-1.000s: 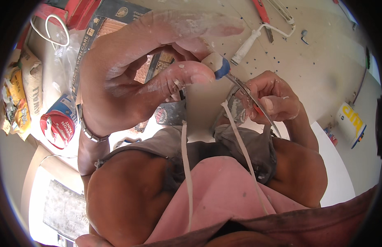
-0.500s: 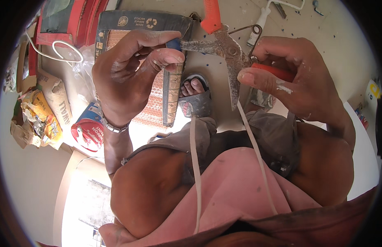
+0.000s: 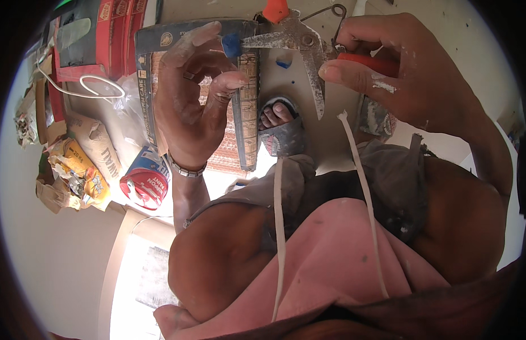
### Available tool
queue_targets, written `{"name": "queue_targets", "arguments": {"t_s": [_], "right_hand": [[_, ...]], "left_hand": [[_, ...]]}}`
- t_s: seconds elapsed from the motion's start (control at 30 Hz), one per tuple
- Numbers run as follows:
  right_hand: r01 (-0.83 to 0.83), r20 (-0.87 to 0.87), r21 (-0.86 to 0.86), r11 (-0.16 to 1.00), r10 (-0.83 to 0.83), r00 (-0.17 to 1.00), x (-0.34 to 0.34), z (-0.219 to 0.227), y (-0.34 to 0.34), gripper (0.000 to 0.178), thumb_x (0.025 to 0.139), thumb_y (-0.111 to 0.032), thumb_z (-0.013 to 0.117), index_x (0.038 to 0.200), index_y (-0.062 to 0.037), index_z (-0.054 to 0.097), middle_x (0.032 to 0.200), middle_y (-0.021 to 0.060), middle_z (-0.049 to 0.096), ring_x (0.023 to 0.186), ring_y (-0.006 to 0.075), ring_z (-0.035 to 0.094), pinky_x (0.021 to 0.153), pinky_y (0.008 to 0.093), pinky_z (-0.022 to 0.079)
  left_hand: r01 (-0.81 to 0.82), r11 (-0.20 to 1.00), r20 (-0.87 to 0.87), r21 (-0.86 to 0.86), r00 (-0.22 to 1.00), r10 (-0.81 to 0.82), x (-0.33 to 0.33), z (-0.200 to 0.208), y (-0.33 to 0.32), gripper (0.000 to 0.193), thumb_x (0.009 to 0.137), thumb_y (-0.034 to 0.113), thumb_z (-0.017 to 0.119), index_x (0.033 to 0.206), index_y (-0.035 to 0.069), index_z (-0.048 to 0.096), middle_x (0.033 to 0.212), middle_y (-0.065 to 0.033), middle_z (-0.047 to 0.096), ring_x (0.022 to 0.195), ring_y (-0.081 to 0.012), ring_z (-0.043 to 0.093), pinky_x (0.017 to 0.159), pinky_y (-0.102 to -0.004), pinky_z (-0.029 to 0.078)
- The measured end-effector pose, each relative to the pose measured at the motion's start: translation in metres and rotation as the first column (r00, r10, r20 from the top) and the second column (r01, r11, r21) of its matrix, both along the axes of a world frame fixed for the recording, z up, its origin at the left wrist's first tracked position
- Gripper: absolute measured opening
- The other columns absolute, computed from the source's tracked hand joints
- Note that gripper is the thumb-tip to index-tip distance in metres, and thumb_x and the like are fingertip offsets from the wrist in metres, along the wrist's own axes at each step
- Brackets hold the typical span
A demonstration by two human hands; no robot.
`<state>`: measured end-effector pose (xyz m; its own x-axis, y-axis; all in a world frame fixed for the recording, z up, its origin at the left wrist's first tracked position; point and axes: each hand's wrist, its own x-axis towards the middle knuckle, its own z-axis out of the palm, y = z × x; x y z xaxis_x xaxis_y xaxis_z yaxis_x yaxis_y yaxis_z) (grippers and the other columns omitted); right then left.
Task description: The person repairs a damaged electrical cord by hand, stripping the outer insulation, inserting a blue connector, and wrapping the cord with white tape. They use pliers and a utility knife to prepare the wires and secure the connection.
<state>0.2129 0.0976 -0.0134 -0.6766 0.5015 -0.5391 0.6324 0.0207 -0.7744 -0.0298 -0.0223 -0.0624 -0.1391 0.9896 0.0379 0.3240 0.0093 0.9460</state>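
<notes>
My right hand (image 3: 396,85) is closed around an orange handle of rusty, paint-spotted snips (image 3: 307,39) with a wire spring. The two blades spread apart, one pointing left and the other toward me. At the left blade's tip sits a small blue piece (image 3: 231,45), whose exact kind I cannot make out. Around it, my left hand (image 3: 186,113) holds its thumb and forefinger apart, gripping nothing. Another blue scrap (image 3: 284,63) shows below the blades, above my sandalled foot (image 3: 281,127).
Behind my left hand lies a dark printed carton (image 3: 248,119) with a reddish ribbed surface inside. Farther left are red boxes (image 3: 112,42), a white cable (image 3: 95,93), torn paper sacks (image 3: 84,170) and a red-and-blue paint can (image 3: 145,178). White cords (image 3: 280,226) hang before my knees.
My left thumb and forefinger have parted from the blue piece they pinched. A blue scrap now shows below the snips. Both hands and the snips sit higher in view.
</notes>
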Motion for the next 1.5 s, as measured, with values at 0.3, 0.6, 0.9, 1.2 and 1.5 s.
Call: {"name": "queue_targets", "arguments": {"t_s": [0.3, 0.6, 0.9, 1.2, 1.5], "right_hand": [[0.064, -0.136, -0.194, 0.979, -0.092, 0.987, 0.006, -0.007, -0.008, 0.025, 0.088, -0.018, 0.078, 0.087, -0.0006, 0.060, 0.072, 0.0020, 0.052, 0.062, 0.0076, 0.045, 0.056, 0.0258, 0.038], [-0.097, -0.123, 0.780, 0.618, 0.304, 0.945, 0.007, -0.024, -0.019, 0.019, 0.085, -0.017, 0.078, 0.089, -0.0045, 0.064, 0.073, 0.0074, 0.061, 0.060, 0.0248, 0.061, 0.051, 0.0360, 0.045], [0.062, -0.243, 0.099, 0.993, -0.036, 0.969, 0.009, -0.019, -0.018, 0.025, 0.087, -0.019, 0.079, 0.094, -0.0004, 0.064, 0.071, 0.0095, 0.060, 0.058, 0.0166, 0.055, 0.057, 0.0293, 0.044], [-0.119, -0.186, 0.767, 0.630, 0.395, 0.900, 0.011, -0.027, -0.013, 0.023, 0.081, -0.015, 0.081, 0.088, -0.0010, 0.065, 0.077, 0.0083, 0.065, 0.058, 0.0253, 0.061, 0.049, 0.0333, 0.046], [-0.129, -0.167, 0.240, 0.962, 0.172, 0.971, 0.008, -0.018, -0.010, 0.026, 0.085, -0.017, 0.080, 0.086, 0.0003, 0.061, 0.070, 0.0065, 0.055, 0.058, 0.0144, 0.059, 0.052, 0.0276, 0.045]], "left_hand": [[0.175, 0.983, -0.565, 0.063, 0.818, -0.110, 0.003, 0.006, 0.007, 0.008, 0.096, 0.000, 0.056, 0.100, 0.001, 0.063, 0.092, -0.0114, 0.067, 0.077, -0.0283, 0.064, 0.065, -0.0320, 0.052], [0.187, 0.816, 0.509, -0.547, 0.848, 0.147, -0.007, 0.004, 0.001, 0.032, 0.108, 0.025, 0.047, 0.096, -0.002, 0.059, 0.073, -0.0061, 0.058, 0.064, -0.0186, 0.058, 0.060, -0.0310, 0.048], [0.124, 0.990, -0.426, 0.073, 0.901, -0.081, 0.003, -0.007, -0.004, 0.027, 0.105, 0.022, 0.048, 0.105, -0.003, 0.061, 0.094, -0.0133, 0.061, 0.076, -0.0232, 0.061, 0.064, -0.0311, 0.048], [0.488, 0.690, 0.808, -0.535, 0.534, 0.249, -0.011, 0.008, 0.000, 0.050, 0.109, 0.043, 0.032, 0.075, 0.008, 0.044, 0.063, 0.0014, 0.034, 0.053, -0.0078, 0.031, 0.048, -0.0217, 0.026], [0.023, 1.000, -0.182, -0.015, 0.983, -0.025, 0.009, 0.000, -0.012, 0.043, 0.109, 0.035, 0.040, 0.105, -0.002, 0.061, 0.077, -0.0068, 0.055, 0.063, -0.0156, 0.055, 0.055, -0.0300, 0.045]]}}
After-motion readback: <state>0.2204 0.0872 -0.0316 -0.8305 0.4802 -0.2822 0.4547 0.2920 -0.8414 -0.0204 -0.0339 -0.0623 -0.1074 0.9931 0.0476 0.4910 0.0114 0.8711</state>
